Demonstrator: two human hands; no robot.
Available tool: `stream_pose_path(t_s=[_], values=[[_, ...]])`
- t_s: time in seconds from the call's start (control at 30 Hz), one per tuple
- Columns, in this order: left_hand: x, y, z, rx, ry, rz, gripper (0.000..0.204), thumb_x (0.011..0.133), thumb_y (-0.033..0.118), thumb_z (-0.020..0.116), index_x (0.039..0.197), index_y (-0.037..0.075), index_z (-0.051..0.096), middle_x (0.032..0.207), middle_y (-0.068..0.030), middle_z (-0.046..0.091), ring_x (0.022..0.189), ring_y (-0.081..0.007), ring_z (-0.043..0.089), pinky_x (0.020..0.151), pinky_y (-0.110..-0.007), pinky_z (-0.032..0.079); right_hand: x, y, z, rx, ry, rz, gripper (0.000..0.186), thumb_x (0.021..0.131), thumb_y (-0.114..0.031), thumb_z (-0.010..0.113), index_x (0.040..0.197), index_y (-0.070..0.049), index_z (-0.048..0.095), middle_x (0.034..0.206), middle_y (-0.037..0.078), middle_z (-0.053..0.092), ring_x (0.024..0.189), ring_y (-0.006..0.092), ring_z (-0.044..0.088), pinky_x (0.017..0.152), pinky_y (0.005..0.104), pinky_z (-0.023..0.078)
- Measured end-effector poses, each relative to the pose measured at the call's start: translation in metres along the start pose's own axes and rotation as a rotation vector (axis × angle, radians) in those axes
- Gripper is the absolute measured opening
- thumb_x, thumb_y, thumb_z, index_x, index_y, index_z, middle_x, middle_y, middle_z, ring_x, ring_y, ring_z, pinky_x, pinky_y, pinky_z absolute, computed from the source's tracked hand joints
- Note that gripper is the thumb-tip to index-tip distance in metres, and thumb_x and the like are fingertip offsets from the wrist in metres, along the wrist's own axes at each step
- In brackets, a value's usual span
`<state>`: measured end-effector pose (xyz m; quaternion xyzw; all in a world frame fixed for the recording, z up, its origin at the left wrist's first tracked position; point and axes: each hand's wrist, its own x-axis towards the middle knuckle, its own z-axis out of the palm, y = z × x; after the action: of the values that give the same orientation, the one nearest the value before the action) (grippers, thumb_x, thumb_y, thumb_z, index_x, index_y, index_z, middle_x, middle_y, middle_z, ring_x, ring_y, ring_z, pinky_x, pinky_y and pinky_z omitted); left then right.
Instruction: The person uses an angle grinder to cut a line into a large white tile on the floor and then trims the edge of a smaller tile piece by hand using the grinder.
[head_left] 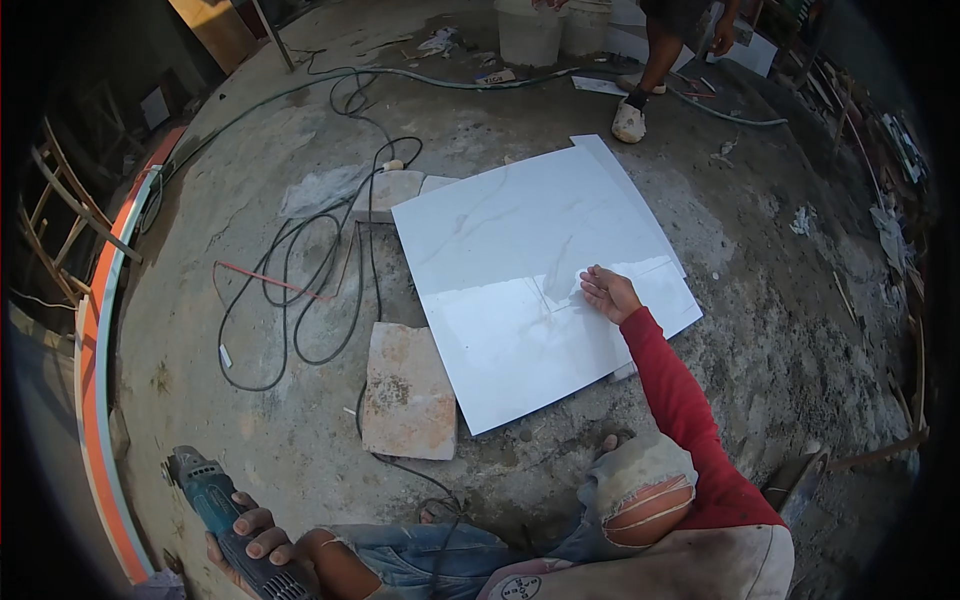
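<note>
My left hand (255, 540) is wrapped round a teal and dark angle grinder (212, 500) at the lower left. A large white marbled tile (500, 365) lies tilted slightly in plan on the ground, with another sheet showing under its far right edge and faint marked lines on its surface. My right hand (608, 292), in a red sleeve, is over the tile beside these lines, fingers curled together; what they hold, if anything, I cannot make out. A worn stone slab (408, 395) lies beside the tile's near left corner.
Looped black cables (290, 310) and a red wire lie left. A green hose (450, 82) crosses the back. Another person's leg (650, 75) stands by pale buckets (530, 30). An orange-white beam (105, 330) and wooden scraps line the left; debris (890, 240) lines the right.
</note>
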<state>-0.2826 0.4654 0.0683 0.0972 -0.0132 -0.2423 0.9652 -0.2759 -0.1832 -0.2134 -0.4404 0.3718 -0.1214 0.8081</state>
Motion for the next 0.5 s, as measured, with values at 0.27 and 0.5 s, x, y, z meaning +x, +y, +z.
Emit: stream_pose_path(t_s=[0.27, 0.5], values=[[0.0, -0.002, 0.005, 0.029, 0.025, -0.049, 0.066, 0.106, 0.047, 0.05, 0.152, 0.005, 0.027, 0.125, -0.0118, 0.054, 0.106, -0.0241, 0.064, 0.088, -0.041, 0.052, 0.047, -0.003, 0.027, 0.038, 0.008, 0.0, 0.041, 0.108, -0.028, 0.053, 0.134, 0.004, 0.051, 0.137, 0.02, 0.059, 0.126, 0.0306, 0.061, 0.105, 0.0437, 0.051], [0.008, 0.002, 0.005, -0.142, 0.109, -0.12, 0.074, 0.095, 0.034, 0.07, 0.15, 0.001, 0.033, 0.114, -0.01, 0.058, 0.09, -0.0235, 0.064, 0.082, -0.038, 0.049, 0.091, -0.014, 0.045, 0.17, -0.001, -0.052, 0.048, 0.109, -0.015, 0.042, 0.151, 0.007, 0.036, 0.148, 0.023, 0.051, 0.138, 0.0332, 0.052, 0.116, 0.046, 0.045]])
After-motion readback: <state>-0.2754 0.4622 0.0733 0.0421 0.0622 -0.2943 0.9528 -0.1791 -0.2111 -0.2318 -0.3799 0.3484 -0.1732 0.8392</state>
